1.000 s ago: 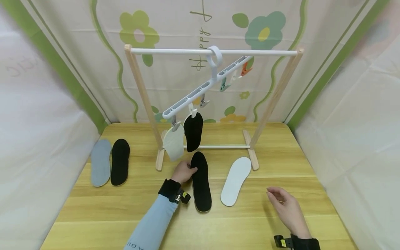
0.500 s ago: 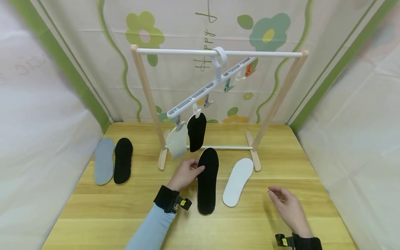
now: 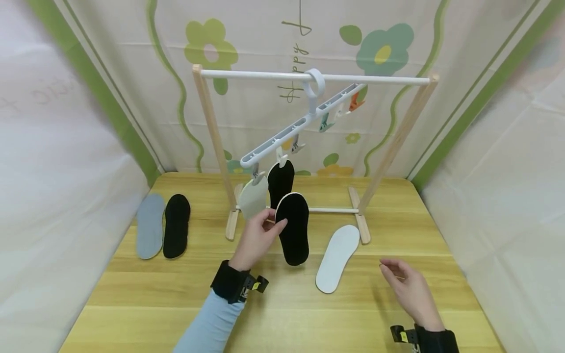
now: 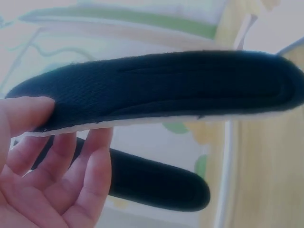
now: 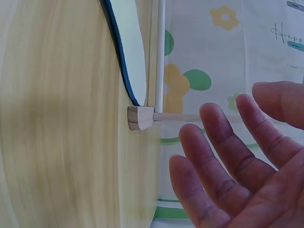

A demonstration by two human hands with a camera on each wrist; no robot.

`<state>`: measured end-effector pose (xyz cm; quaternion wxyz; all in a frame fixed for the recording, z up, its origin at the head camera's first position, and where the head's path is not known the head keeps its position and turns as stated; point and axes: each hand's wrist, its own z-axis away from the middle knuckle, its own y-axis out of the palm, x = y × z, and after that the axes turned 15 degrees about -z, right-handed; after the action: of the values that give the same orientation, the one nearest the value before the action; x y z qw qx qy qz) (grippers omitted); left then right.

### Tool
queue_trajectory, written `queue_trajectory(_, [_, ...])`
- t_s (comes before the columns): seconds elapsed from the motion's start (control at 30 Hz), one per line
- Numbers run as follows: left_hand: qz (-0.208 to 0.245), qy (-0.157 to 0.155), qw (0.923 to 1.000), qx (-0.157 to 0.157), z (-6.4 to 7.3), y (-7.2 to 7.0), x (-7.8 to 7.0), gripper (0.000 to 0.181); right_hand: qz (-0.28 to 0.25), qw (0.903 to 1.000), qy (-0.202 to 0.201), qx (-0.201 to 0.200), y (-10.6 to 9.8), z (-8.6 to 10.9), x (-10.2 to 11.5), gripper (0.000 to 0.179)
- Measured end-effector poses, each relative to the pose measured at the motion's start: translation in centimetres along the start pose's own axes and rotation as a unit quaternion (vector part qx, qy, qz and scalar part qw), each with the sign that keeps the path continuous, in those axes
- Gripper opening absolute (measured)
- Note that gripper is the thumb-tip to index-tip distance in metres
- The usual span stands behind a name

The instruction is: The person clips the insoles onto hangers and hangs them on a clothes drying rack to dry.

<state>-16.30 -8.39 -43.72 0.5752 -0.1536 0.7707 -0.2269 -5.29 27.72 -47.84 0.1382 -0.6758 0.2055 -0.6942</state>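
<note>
My left hand (image 3: 257,240) pinches a black insole (image 3: 295,233) near its upper left edge, thumb on the dark face and fingers behind. In the left wrist view the held insole (image 4: 180,83) shows a pale rim along its lower side. Just behind it, a white insole (image 3: 253,198) and another black insole (image 3: 281,179) hang from clips on the hanger bar (image 3: 282,135). My right hand (image 3: 410,294) hovers over the table's right side, fingers loosely bent and holding nothing. A white-faced insole (image 3: 337,260) lies between the hands.
A wooden rack (image 3: 216,142) with a white top rod (image 3: 366,80) carries the hanger. Free clips hang farther along it, among them a green clip (image 3: 325,122) and an orange clip (image 3: 355,103). A grey insole (image 3: 150,225) and a black one lie at the table's left.
My left hand has raised the black insole off the table, up toward the hanging pair. The right hand has stayed nearly still. The whole view has shifted slightly.
</note>
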Motion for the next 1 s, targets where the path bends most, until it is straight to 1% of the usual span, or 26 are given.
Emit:
queue_trajectory(0.1, [0.005, 0.005, 0.9999, -0.013, 0.0, -0.4, -0.3, 0.011, 0.004, 1.0000, -0.003, -0.001, 0.0, -0.2, 0.2, 0.042])
queue_trajectory(0.27, [0.009, 0.008, 0.9997, -0.023, 0.1, -1.0, -0.7, 0.012, 0.009, 0.9999, -0.004, 0.002, 0.1, -0.7, 0.4, 0.041])
queue_trajectory(0.37, [0.003, 0.012, 0.9995, -0.028, 0.1, -1.2, -1.0, 0.013, 0.011, 0.9998, -0.015, 0.002, 0.1, -1.0, 0.7, 0.039])
queue_trajectory(0.5, [0.002, 0.018, 0.9994, -0.030, 0.2, -1.5, -1.3, 0.013, 0.010, 0.9996, -0.026, 0.006, 0.0, -1.5, 1.1, 0.039])
queue_trajectory(0.6, [0.007, 0.022, 0.9993, -0.030, 0.3, -1.7, -1.5, 0.012, 0.010, 0.9995, -0.028, 0.008, -0.2, -1.8, 1.5, 0.039])
queue_trajectory(0.73, [0.010, 0.025, 0.9992, -0.030, 0.3, -2.0, -1.8, 0.012, 0.018, 0.9991, -0.038, 0.007, -0.3, -2.2, 1.9, 0.038])
queue_trajectory(0.9, [0.002, 0.025, 0.9991, -0.033, 0.3, -2.2, -1.8, 0.012, 0.023, 0.9981, -0.057, 0.009, -0.4, -2.9, 2.6, 0.037])
queue_trajectory(1.0, [-0.001, 0.029, 0.9990, -0.035, 0.4, -2.3, -1.8, 0.011, 0.022, 0.9967, -0.077, 0.009, -0.5, -3.5, 3.1, 0.034])
